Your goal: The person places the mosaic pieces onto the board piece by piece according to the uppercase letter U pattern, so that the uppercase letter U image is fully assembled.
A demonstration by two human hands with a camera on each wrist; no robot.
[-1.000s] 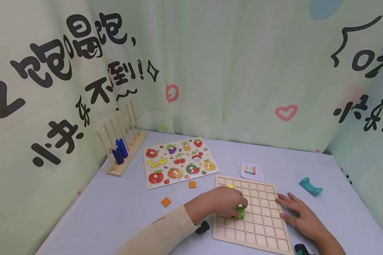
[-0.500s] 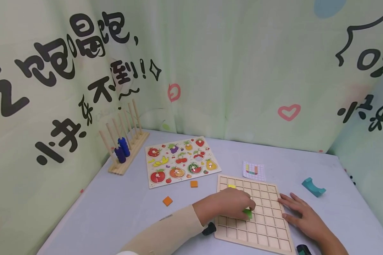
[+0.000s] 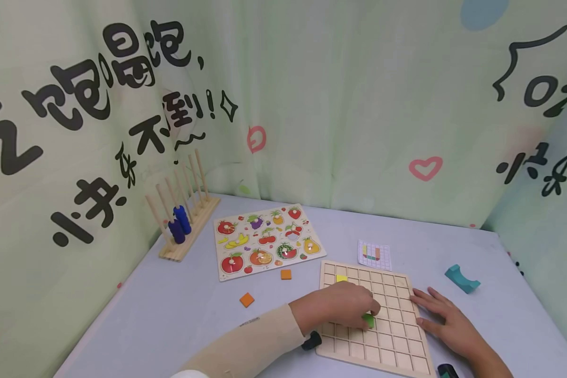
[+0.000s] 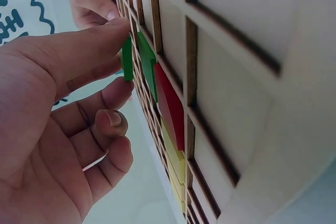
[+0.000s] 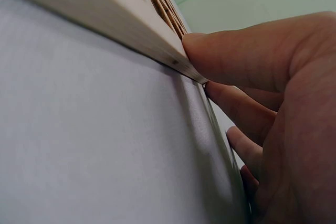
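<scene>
**Green tile going into the grid, most of the board still bare**

The left hand reaches over the wooden grid board and pinches a small green tile between thumb and fingertip, the other fingers loosely curled beneath. The tile is tipped on edge just above a cell near the middle of the board, and from the wrist view it hangs right beside a second green tile already seated, with a red tile and yellow tiles set in the cells next along that line. One more yellow tile sits alone in a cell near the far edge.

The right hand holds nothing; its fingers lie flat and spread on the table, tips pressed against the board's right edge, as if steadying it.

By my reckoning the filling is at an early stage: only a handful of cells are taken. Two orange tiles lie loose on the table, and a small pattern card rests beyond the board.

From above, the left hand hides the seated row, so I cannot count it there. Whether the held tile touches the board yet is hard to say. A dark object at the lower edge by the right wrist is cut off.
</scene>
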